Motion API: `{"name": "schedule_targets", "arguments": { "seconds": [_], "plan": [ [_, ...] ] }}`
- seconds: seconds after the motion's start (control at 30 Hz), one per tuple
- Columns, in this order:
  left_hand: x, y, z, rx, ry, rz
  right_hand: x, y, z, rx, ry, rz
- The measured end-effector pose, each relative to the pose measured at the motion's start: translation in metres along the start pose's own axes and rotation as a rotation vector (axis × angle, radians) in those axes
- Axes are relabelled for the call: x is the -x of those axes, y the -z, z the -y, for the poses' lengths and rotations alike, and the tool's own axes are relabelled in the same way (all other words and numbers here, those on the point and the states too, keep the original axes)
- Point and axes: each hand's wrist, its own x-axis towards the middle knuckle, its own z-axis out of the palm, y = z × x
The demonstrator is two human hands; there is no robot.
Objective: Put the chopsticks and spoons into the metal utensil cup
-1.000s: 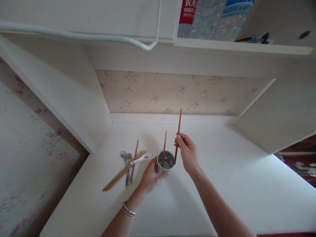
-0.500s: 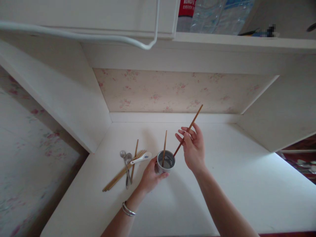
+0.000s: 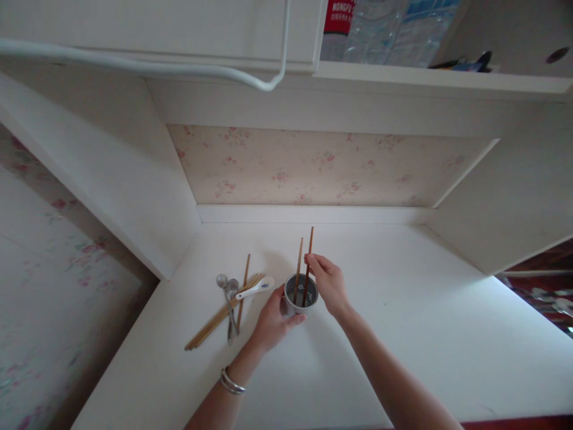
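Left hand (image 3: pixel 271 322): closed round the near left side of a grey metal cylindrical cup (image 3: pixel 301 310) with small holes inside; its fingers are mostly hidden behind the cup wall. Thumb is visible along the near side. Whether the cup's base touches the table cannot be determined.

Right hand (image 3: pixel 329 283): fingertips pinched on a slim reddish-brown wooden chopstick (image 3: pixel 307 283), held nearly upright; the remaining fingers are partly obscured. The chopstick's lower end is inside the cup; contact with the floor of the cup cannot be confirmed. The cup sits between the two hands, just left of the right one.

Inside the cup, a lighter brown wooden chopstick (image 3: pixel 298 270) leans beside the held one, untouched by either hand.

Left of the left hand, on the white table (image 3: pixel 403 346): a white spoon with a blue motif (image 3: pixel 256 288), a bundle of light wooden chopsticks (image 3: pixel 208 328), overlapping so their count is unclear, one separate brown chopstick (image 3: pixel 246 272), and two silver metal spoons (image 3: pixel 231 288), handles partly overlapping.

Overhead, clear plastic bottles (image 3: pixel 376 36) are cut off by the top edge.
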Motion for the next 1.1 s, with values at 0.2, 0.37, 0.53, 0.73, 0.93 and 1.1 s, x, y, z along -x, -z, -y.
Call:
{"name": "schedule_targets", "arguments": {
  "seconds": [0.2,0.37,0.53,0.73,0.93,1.1],
  "plan": [
    [0.000,0.000,0.000,0.002,0.031,0.015,0.004,-0.004,0.000,0.167,0.025,0.078],
    [0.000,0.000,-0.003,0.021,0.024,0.026,0.004,-0.008,0.003,0.177,0.082,0.134],
    [-0.001,0.003,-0.011,0.023,0.025,0.083,0.002,-0.008,-0.001,0.143,0.026,0.182],
    [-0.002,0.012,-0.013,0.001,0.034,0.193,-0.002,-0.006,-0.006,0.113,0.019,0.219],
    [-0.002,0.014,-0.009,-0.023,-0.066,0.186,0.001,-0.002,-0.013,0.080,-0.026,0.258],
    [-0.005,0.020,-0.007,-0.215,-0.146,0.109,0.007,0.006,-0.017,-0.008,-0.086,0.258]
  ]
}}
